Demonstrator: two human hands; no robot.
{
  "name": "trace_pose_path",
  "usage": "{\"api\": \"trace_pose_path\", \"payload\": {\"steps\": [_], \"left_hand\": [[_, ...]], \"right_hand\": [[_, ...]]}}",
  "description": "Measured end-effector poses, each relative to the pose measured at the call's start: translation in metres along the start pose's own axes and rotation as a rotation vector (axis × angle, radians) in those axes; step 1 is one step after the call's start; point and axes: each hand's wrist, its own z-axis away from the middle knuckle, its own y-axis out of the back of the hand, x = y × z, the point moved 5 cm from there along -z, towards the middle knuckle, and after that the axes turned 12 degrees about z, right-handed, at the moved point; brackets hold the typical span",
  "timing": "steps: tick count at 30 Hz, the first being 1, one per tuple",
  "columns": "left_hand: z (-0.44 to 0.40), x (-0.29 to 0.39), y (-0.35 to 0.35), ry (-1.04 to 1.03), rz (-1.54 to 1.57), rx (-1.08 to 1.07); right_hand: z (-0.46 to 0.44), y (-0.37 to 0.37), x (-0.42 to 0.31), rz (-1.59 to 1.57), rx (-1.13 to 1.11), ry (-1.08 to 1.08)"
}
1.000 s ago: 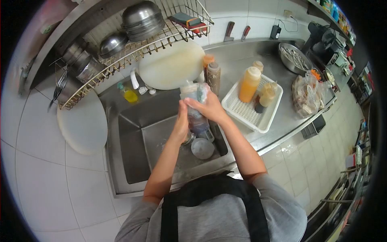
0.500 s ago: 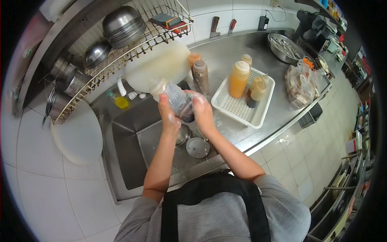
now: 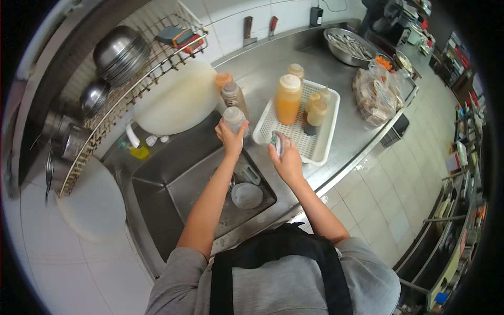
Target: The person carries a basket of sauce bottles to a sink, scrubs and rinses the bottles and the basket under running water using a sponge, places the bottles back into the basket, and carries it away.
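Note:
My left hand (image 3: 231, 140) is closed around a clear squeeze bottle (image 3: 233, 116) with a whitish cap, held upright at the sink's back corner. Just behind it stand a brown-filled squeeze bottle (image 3: 232, 96) and an orange-topped bottle (image 3: 223, 80). To the right, my right hand (image 3: 289, 161) grips a small whitish scrubbing cloth (image 3: 276, 140) with a green patch, apart from the bottle. That hand is at the near left edge of a white perforated basket (image 3: 332, 134), which holds a yellow-orange sauce bottle (image 3: 289, 105) and several smaller bottles.
Below my forearms, the steel sink (image 3: 157, 197) contains a round pale dish (image 3: 247, 196). A wire rack (image 3: 118, 107) with metal bowls (image 3: 118, 50) overhangs the left. Farther right are a steel bowl (image 3: 336, 50) of silvery pieces and a plastic bag (image 3: 375, 94).
My hands have separated: the left has carried the bottle toward the other bottles and turned it upright, while the right has let go and moved right with the cloth. The camera view has shifted.

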Motion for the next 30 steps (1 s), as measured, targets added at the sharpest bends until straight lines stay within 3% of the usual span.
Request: {"api": "trace_pose_path", "payload": {"steps": [2, 5, 6, 8, 9, 11, 13, 17, 19, 22, 25, 28, 30], "left_hand": [[-0.008, -0.02, -0.02, -0.006, -0.069, -0.048], [-0.008, -0.032, -0.037, 0.124, -0.027, -0.003], [-0.001, -0.019, -0.039, 0.029, -0.085, 0.068], [0.022, 0.034, -0.041, -0.164, -0.196, 0.213], [0.03, 0.065, -0.051, -0.302, -0.128, 0.164], [0.034, 0.096, -0.09, -0.349, 0.208, -0.082], [0.028, 0.116, -0.129, -0.247, 0.223, -0.189], [0.015, 0.117, -0.177, -0.251, 0.049, -0.155], [0.01, 0.112, -0.182, -0.208, 0.186, -0.148], [0.005, 0.098, -0.171, -0.203, 0.322, -0.137], [0.008, 0.099, -0.145, -0.112, 0.495, -0.088], [0.021, 0.136, -0.102, -0.07, 0.675, -0.033], [0.029, 0.159, -0.072, -0.046, 0.805, -0.056]], "right_hand": [[0.0, 0.031, -0.003, 0.239, 0.128, 0.169], [0.004, 0.024, 0.042, 0.365, -0.195, 0.175], [0.006, 0.023, 0.056, 0.398, -0.318, 0.16], [0.009, 0.044, 0.072, 0.365, -0.351, 0.153], [0.011, 0.055, 0.082, 0.355, -0.367, 0.156], [0.014, 0.07, 0.102, 0.329, -0.37, 0.184], [0.015, 0.084, 0.111, 0.309, -0.425, 0.198], [0.02, 0.093, 0.111, 0.301, -0.403, 0.201], [0.024, 0.096, 0.107, 0.286, -0.394, 0.178], [0.021, 0.105, 0.099, 0.004, -0.382, 0.099], [0.013, 0.107, 0.074, -0.465, -0.223, -0.287], [-0.006, 0.088, 0.01, -0.45, 0.154, -0.063], [-0.02, 0.081, -0.044, -0.186, 0.444, 0.102]]}}
